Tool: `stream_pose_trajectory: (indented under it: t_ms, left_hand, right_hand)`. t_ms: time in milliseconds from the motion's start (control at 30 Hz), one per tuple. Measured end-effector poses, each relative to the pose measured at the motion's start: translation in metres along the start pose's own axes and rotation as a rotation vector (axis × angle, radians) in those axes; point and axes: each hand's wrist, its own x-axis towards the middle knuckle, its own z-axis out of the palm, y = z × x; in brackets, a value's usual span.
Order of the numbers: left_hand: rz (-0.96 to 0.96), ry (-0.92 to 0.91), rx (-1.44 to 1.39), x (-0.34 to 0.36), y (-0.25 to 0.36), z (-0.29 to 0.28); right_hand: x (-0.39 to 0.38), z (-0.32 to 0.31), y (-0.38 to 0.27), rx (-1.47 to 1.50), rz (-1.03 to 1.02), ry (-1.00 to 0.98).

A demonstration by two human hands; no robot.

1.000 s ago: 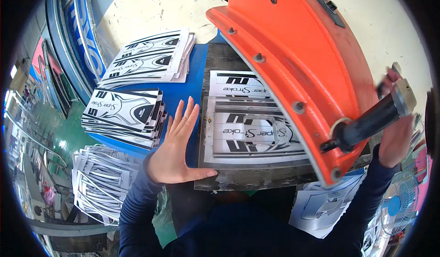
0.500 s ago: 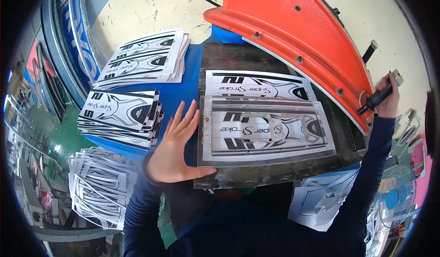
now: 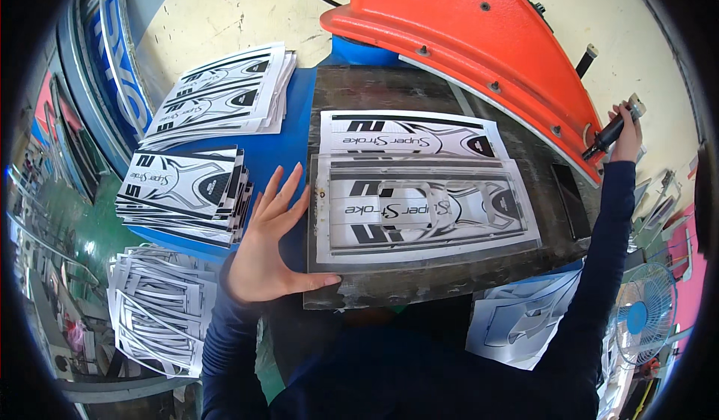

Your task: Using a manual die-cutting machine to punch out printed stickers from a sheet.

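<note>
My left hand is spread open at the left edge of a dark board, its thumb resting on the front corner. On the board lie printed black-and-white sheets, with a clear framed die over the front one. My right hand is wrapped round the black handle of a large orange press arm, which stands off to the back right, clear of the die. A thin black rectangular object lies on the board's right side.
Printed sheet stacks and smaller cut stacks sit on a blue surface at left, with paper offcuts below. More sheets lie under the board's front. A fan stands at lower right; frames lean at left.
My right hand has swung the orange arm back and to the right, uncovering the die and sheets. My left hand stays spread at the board's edge.
</note>
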Motion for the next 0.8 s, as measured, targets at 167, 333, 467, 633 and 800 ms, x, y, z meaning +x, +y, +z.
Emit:
stream_pose_trajectory:
  t_ms: [167,333,467,633,800]
  left_hand:
    - [0.048,0.095,0.097,-0.003,0.002,-0.007]
    - [0.155,0.151,-0.116,0.008,-0.002,-0.005]
    - [0.096,0.187,-0.417,0.011,0.004,0.002]
    - [-0.031,0.308,-0.720,0.010,0.026,0.021]
    - [0.057,0.102,-0.200,0.001,0.006,-0.001]
  right_hand:
    - [-0.185,0.060,-0.077,-0.611,-0.331,-0.576]
    - [-0.265,0.084,-0.105,-0.501,-0.564,-1.164]
    - [-0.268,0.086,-0.094,-0.420,-0.549,-1.136]
    - [-0.276,0.084,-0.092,-0.424,-0.634,-1.020]
    - [-0.273,0.081,-0.094,-0.387,-0.547,-0.957]
